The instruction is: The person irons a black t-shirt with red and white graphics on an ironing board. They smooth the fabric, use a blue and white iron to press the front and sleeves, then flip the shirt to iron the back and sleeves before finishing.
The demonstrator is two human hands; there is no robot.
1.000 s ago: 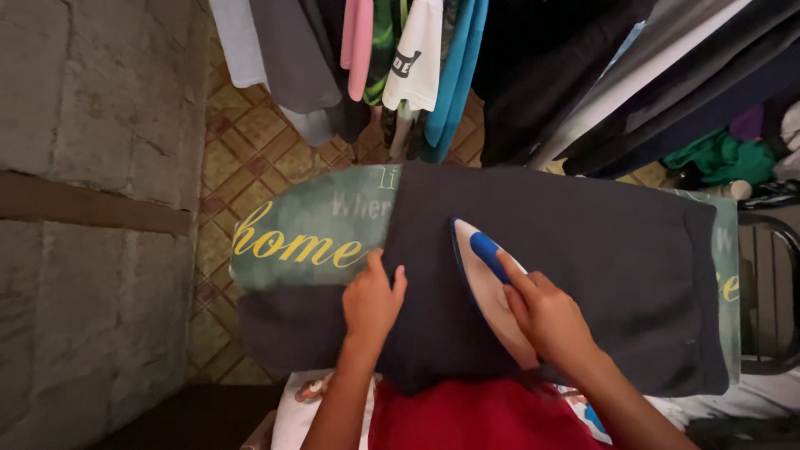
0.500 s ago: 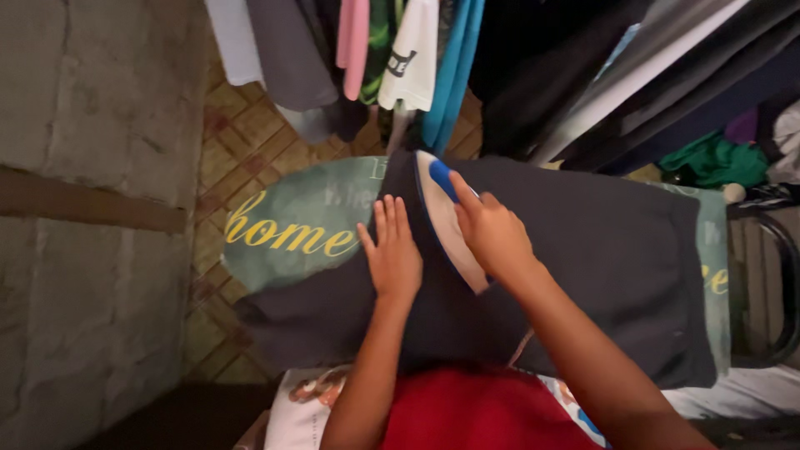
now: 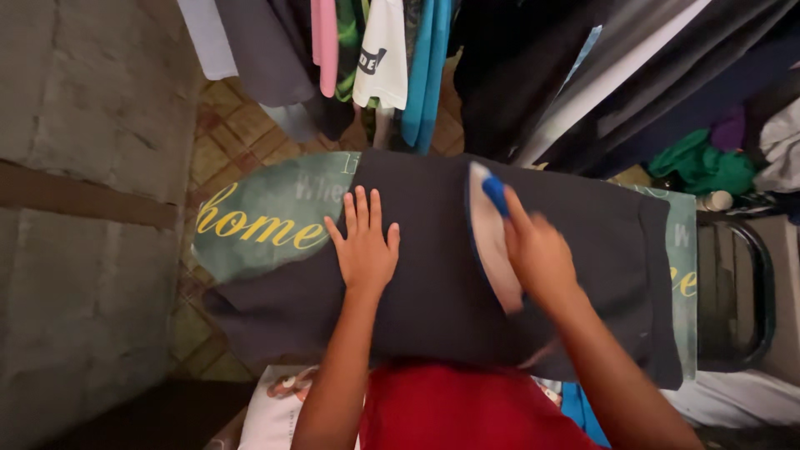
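Dark grey garment [image 3: 433,275], white iron [image 3: 492,242] with blue handle, green ironing board [image 3: 267,225] with yellow lettering

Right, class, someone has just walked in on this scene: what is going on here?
A person is ironing a dark garment spread over a green ironing board. The right hand grips the blue handle of a white iron resting on the cloth. The left hand lies flat on the fabric beside it, fingers spread. Clothes hang above the board's far edge.

Matt dark cloth garment [image 3: 433,275], smooth plastic iron [image 3: 492,237], rough stone wall [image 3: 75,208].
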